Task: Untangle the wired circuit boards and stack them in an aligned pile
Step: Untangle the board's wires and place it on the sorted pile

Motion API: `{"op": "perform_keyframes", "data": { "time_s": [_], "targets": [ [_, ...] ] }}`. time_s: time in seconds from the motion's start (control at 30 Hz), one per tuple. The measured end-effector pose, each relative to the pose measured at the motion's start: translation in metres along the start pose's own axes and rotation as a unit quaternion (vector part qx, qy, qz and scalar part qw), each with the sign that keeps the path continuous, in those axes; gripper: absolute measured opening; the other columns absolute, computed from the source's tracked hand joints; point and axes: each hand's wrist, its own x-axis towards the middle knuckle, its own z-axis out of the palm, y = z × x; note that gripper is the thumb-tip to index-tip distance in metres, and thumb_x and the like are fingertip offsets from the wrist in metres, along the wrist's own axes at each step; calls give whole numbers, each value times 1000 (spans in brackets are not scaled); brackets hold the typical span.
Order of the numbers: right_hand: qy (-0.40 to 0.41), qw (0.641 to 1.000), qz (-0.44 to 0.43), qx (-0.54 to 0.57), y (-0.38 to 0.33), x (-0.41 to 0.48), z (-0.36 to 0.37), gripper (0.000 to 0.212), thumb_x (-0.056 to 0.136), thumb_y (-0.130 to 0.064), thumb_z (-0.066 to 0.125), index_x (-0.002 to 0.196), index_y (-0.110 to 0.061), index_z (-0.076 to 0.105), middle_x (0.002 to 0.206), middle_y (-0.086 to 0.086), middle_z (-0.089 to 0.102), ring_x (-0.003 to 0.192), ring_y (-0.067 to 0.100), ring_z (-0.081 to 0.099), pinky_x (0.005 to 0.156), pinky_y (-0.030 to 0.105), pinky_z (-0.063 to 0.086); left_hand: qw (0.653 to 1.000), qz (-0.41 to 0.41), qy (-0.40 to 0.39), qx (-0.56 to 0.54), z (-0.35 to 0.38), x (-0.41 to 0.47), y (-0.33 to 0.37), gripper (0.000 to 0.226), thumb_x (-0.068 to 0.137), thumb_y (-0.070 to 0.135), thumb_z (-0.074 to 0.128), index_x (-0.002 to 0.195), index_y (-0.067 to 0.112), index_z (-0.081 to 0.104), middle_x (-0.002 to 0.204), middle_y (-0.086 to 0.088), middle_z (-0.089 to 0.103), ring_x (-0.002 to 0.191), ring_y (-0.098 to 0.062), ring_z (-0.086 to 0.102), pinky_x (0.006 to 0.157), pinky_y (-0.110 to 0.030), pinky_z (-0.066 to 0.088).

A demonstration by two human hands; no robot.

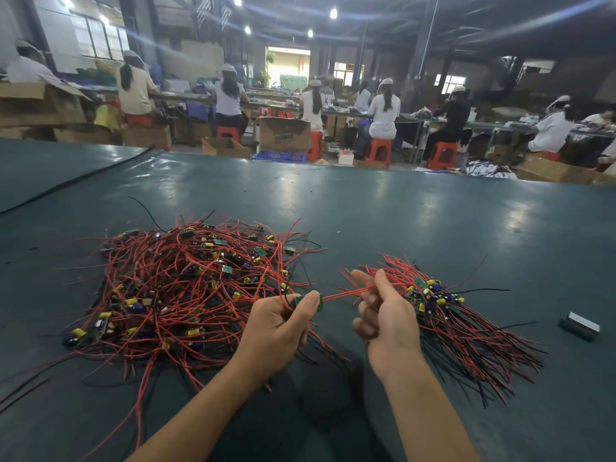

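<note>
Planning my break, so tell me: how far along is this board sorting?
Under halfway, I'd judge. Done: the smaller aligned pile on the right. In hand: the left hand pinches one board while the right hand holds its red wire. Left: the bigger tangled heap.

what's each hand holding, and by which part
The left grip pinches a green board by its end, thumb on top. The right grip pinches that board's red wires partway along.

A small dark block [579, 326] with a pale top is laid on the dark green table [400, 211], at the right. A black cable [76, 178] is stretched across the far left. Beyond, capped workers [384, 111] are seated on orange stools [378, 152], and a cardboard box [284, 134] is set just behind a blue crate [279, 156].
</note>
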Motion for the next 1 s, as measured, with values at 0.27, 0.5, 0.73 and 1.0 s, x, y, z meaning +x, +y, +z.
{"op": "perform_keyframes", "data": {
  "time_s": [0.27,0.5,0.73,1.0],
  "targets": [
    [25,998,26,42,-10,9,-13,52,105,-31,38,67,-8,66,42,-8,27,32,5,19,31,16,16,999,-21,-32,-28,-8,2,-2,52,84,54,52,43,24,47,43,2,48,42,-15,43,52,-28,41],
    [84,986,-112,-92,-7,14,-16,56,103,-24,39,61,-8,72,35,-10,38,31,4,27,32,16,22,998,-14,-60,-8,-8,3,-3,50,87,54,52,46,25,49,45,3,49,42,-11,43,51,-24,40],
    [62,943,-223,-239,-3,23,-27,64,103,-24,37,55,6,66,37,-7,38,34,7,22,36,17,21,996,-29,-74,-26,-14,5,-2,47,86,53,55,49,24,48,47,4,48,44,-14,44,51,-27,41],
    [-12,902,-272,-334,-1,23,-33,74,106,-28,40,40,-2,60,41,-1,57,29,5,32,39,12,27,997,-37,-31,-58,-25,10,-3,51,85,50,57,44,19,52,43,-2,51,39,-14,47,47,-22,41]
  ]
}}
